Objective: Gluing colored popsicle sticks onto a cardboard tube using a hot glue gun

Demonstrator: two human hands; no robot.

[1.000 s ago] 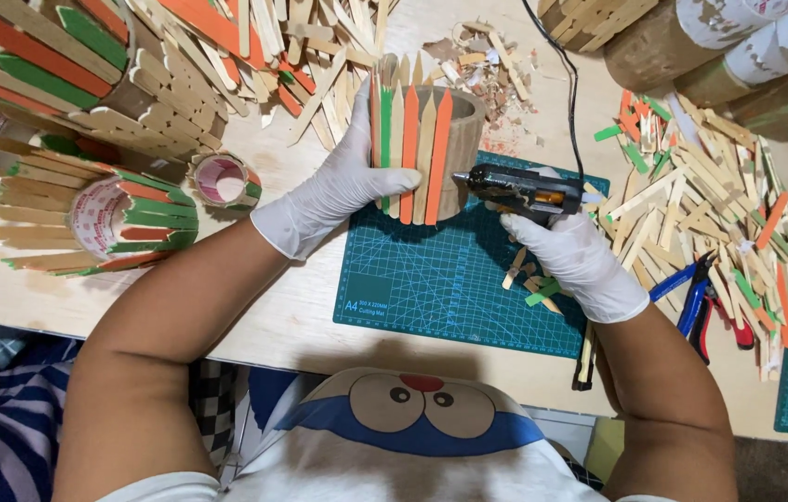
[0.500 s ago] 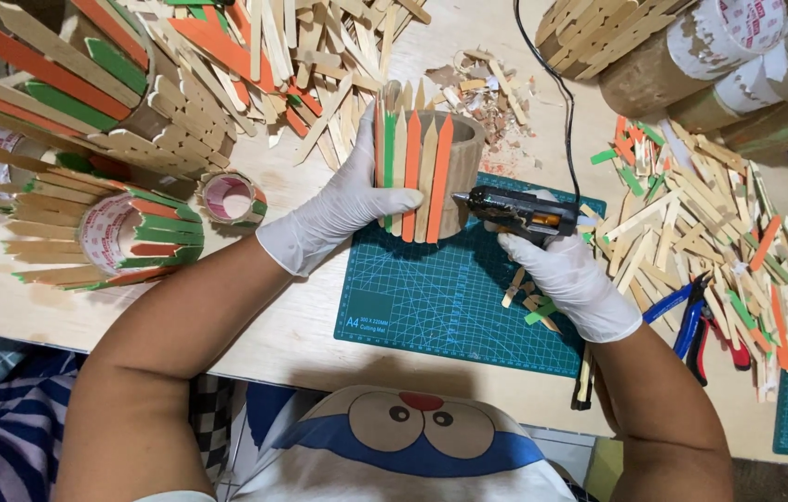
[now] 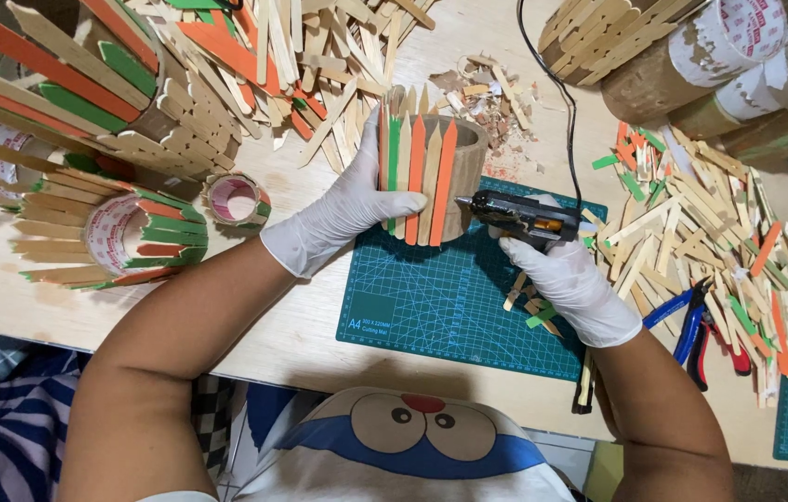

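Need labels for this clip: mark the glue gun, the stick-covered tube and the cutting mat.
glue gun (image 3: 526, 216), head view, on its dark body.
stick-covered tube (image 3: 423, 172), head view, on an orange stick.
cutting mat (image 3: 450, 297), head view, on its bare green surface.

A brown tube (image 3: 431, 177) with orange, green and plain sticks lies on its side beside a black glue gun (image 3: 519, 216).

Pale wooden table (image 3: 254, 344) carries green cutting mat (image 3: 450, 307), loose craft sticks (image 3: 701, 232), pliers (image 3: 691, 321)

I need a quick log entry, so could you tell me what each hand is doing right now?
Left hand: closed on the stick-covered tube.
Right hand: closed on the glue gun.
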